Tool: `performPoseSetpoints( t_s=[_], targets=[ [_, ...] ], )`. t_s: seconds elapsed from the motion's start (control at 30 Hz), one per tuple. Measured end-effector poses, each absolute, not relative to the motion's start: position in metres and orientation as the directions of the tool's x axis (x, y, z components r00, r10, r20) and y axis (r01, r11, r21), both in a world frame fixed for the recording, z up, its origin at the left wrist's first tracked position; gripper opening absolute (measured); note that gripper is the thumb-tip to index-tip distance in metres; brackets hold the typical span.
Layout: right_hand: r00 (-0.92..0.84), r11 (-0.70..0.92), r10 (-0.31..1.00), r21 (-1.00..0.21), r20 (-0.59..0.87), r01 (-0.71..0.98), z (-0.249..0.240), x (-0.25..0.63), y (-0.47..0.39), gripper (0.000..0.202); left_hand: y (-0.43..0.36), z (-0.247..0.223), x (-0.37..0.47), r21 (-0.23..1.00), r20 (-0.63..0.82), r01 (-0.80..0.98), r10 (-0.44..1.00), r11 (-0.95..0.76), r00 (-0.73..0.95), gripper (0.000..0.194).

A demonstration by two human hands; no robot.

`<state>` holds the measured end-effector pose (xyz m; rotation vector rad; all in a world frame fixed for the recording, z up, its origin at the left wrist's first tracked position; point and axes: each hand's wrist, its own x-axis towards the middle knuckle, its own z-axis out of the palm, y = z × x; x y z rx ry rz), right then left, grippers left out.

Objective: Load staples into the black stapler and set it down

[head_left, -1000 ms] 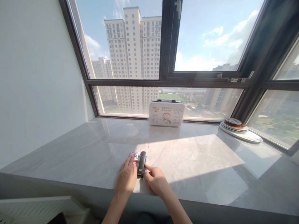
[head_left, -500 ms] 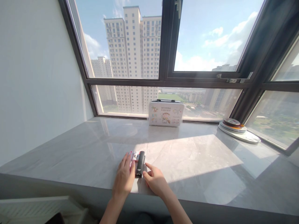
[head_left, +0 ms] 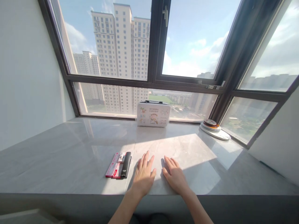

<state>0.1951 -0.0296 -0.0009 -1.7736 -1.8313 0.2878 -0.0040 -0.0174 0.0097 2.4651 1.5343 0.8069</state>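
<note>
My left hand [head_left: 144, 175] rests palm down on the marble sill [head_left: 70, 168], its fingers stretched forward and holding nothing. To its right my right hand [head_left: 174, 175] also lies on the stone with extended fingers. A black stapler [head_left: 126, 165] lies lengthwise just left of my left hand, apart from it. Against the stapler's left side sit red-and-white flat boxes [head_left: 112, 166] and a small white box [head_left: 121, 157] with a picture on it.
A white case [head_left: 153, 115] with cartoon print and a dark handle stands against the window. Stacked plates or lids [head_left: 213, 129] sit in the right corner. Dark window frames [head_left: 107, 81] border the sill at the back, and a white wall [head_left: 25, 77] rises at left.
Both hands have left the stapler and boxes and moved right onto the bare stone. The stapler and boxes stay behind, now fully in sight. My view has turned rightward.
</note>
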Motion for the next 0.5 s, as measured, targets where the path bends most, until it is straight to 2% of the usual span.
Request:
performPoseSetpoints(
  t_s=[0.1, 0.17, 0.23, 0.33, 0.37, 0.43, 0.47, 0.5],
  targets=[
    [0.022, 0.023, 0.983, -0.242, 0.184, 0.97, -0.003, 0.192, -0.035, 0.059, -0.006, -0.005, -0.001, 0.292, 0.271, 0.861, 0.899, -0.417, 0.343, 0.059],
    [0.027, -0.001, 0.986, -0.154, 0.163, 0.988, -0.004, 0.187, -0.036, 0.06, -0.004, -0.005, -0.003, 0.285, 0.242, 0.865, 0.904, -0.414, 0.353, 0.058],
    [0.027, -0.009, 0.987, -0.111, 0.161, 0.994, -0.004, 0.184, -0.036, 0.06, -0.009, 0.006, -0.005, 0.333, 0.221, 0.851, 0.911, -0.405, 0.347, 0.057],
    [0.002, 0.01, 0.987, -0.072, 0.163, 0.997, -0.006, 0.185, -0.035, 0.061, -0.034, 0.038, -0.003, 0.55, 0.148, 0.727, 0.905, -0.411, 0.399, 0.052],
    [-0.004, 0.014, 0.988, -0.063, 0.157, 0.998, -0.008, 0.186, -0.035, 0.062, -0.047, 0.05, -0.001, 0.656, 0.126, 0.633, 0.886, -0.411, 0.445, 0.052],
    [0.01, -0.002, 0.989, -0.058, 0.145, 0.998, -0.011, 0.187, -0.034, 0.063, -0.08, 0.07, 0.005, 0.84, 0.193, 0.333, 0.811, -0.427, 0.553, 0.059],
    [0.026, -0.017, 0.99, -0.063, 0.14, 0.998, -0.012, 0.187, -0.033, 0.063, -0.098, 0.077, 0.008, 0.89, 0.23, 0.2, 0.783, -0.409, 0.577, 0.061],
    [0.041, -0.032, 0.989, -0.07, 0.142, 0.997, -0.013, 0.187, -0.033, 0.063, -0.116, 0.082, 0.011, 0.9, 0.243, 0.157, 0.768, -0.406, 0.593, 0.061]
  ],
)
